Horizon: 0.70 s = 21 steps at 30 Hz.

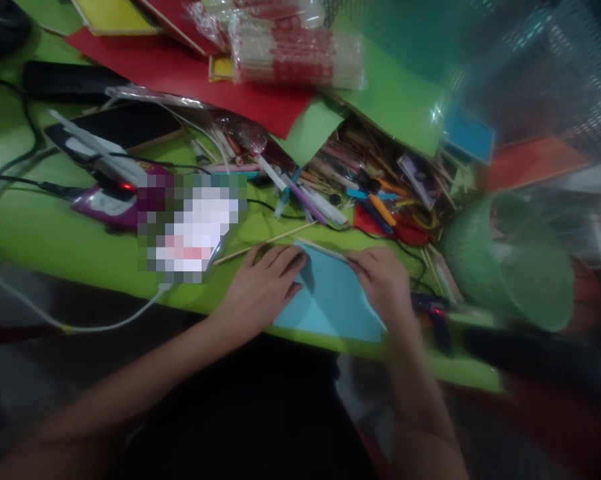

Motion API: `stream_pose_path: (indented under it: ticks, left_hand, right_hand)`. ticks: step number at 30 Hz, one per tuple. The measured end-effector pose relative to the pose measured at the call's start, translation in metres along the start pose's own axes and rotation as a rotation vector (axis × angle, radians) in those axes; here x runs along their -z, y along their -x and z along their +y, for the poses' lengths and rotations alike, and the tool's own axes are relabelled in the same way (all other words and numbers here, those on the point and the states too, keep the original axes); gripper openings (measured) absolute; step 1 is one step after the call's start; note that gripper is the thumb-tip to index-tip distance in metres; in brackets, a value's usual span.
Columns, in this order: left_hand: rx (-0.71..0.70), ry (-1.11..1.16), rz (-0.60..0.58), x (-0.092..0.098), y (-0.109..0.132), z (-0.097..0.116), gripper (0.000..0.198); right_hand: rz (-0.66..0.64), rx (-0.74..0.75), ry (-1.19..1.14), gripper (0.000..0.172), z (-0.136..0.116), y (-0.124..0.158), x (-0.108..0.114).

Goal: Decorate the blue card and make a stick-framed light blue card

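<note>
paper [335,293] of a light blue shade is laid flat at the near edge of the green worktop [130,270], between the two hands. its upper left corner is covered by the fingertips of the left hand [263,283], whose fingers are bent and held close together; whether anything is pinched by them cannot be told. along the paper's far edge a pale strip [324,251] is laid, and its right end is gripped between the thumb and fingers of the right hand [386,277], by which the paper's right side is partly hidden. just beyond the left hand, a thin stick [285,235] is set aslant. to the left of that hand a lit phone [193,230] is placed, its screen masked. beside the right wrist a dark tool [443,327] with a red light is seen, and farther right a green bowl [473,260] is tilted.
</note>
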<state>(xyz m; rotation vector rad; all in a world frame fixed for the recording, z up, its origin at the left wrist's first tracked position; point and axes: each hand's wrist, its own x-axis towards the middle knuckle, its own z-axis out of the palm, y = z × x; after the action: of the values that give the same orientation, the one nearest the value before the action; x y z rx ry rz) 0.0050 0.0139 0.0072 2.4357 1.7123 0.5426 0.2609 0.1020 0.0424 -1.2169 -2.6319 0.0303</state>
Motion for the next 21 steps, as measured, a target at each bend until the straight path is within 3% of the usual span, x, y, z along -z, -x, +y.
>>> stream_pose_path:
  ticks: [21]
  left_hand:
    - [0.003,-0.010,0.004,0.0004,-0.0009,-0.0014,0.039]
  right_hand:
    - [-0.024,0.006,0.048,0.019,0.0008,-0.0021,-0.0111]
